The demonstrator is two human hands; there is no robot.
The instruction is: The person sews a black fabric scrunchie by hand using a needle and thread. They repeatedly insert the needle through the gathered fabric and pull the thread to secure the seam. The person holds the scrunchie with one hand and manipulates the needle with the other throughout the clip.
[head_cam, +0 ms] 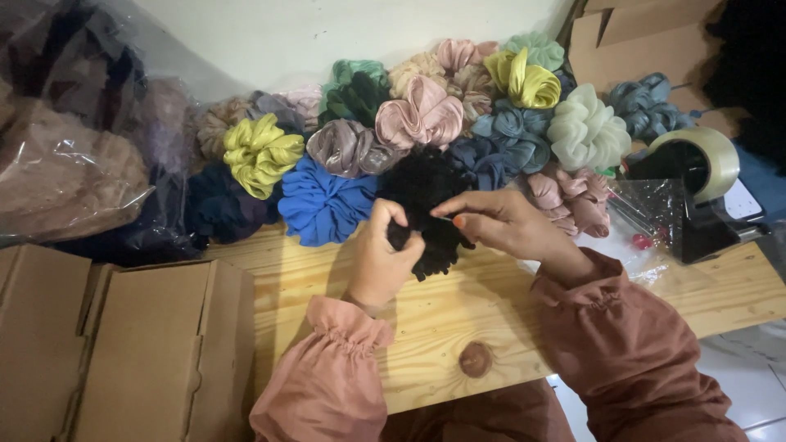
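My left hand [382,258] and my right hand [503,223] both grip a black scrunchie [427,205] over the light wooden table [458,315]. The left fingers pinch its lower left side, while the right fingertips pinch its right edge. Both arms wear dusty pink sleeves gathered at the cuffs. Just behind the hands lies a blue scrunchie [325,203], with a pile of several scrunchies in yellow [260,153], pink [422,115], grey, green and cream [587,129] against the wall.
Brown cardboard boxes [155,352] stand at the left front. Clear plastic bags of fabric [74,155] fill the left back. A black tape dispenser with a clear tape roll [700,176] sits at the right, with more cardboard [630,41] behind.
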